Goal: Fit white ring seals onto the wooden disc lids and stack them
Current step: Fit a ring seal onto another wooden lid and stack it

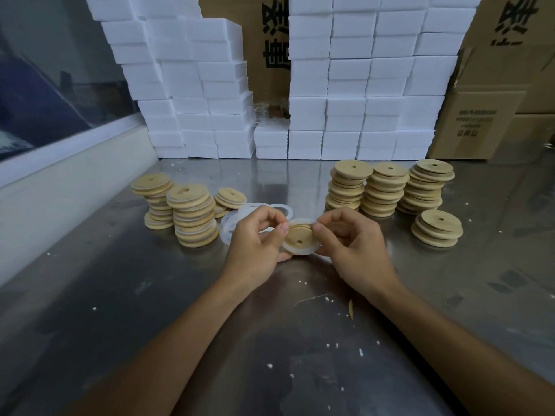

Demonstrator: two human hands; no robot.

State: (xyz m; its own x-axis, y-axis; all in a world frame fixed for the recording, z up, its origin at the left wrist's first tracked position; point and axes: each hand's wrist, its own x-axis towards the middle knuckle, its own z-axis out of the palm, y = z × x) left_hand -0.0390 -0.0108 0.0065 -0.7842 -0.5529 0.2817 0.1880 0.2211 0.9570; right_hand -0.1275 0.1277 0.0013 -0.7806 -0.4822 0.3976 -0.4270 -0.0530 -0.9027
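Wooden disc lid (297, 239), small centre hole, white ring seal (303, 251) around rim.

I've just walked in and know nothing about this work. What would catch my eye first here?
Probably the two hands, left hand and right hand, at centre, working a white ring seal around a wooden disc lid. Stacks of wooden lids stand on both sides on the steel table, and a wall of white foam blocks rises behind.

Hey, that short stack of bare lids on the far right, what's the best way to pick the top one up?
Probably pinch the top lid by its rim, coming from above and the near side. It lies flat on the short stack, and its edge overhangs the narrower step beneath, leaving a gap for fingertips.
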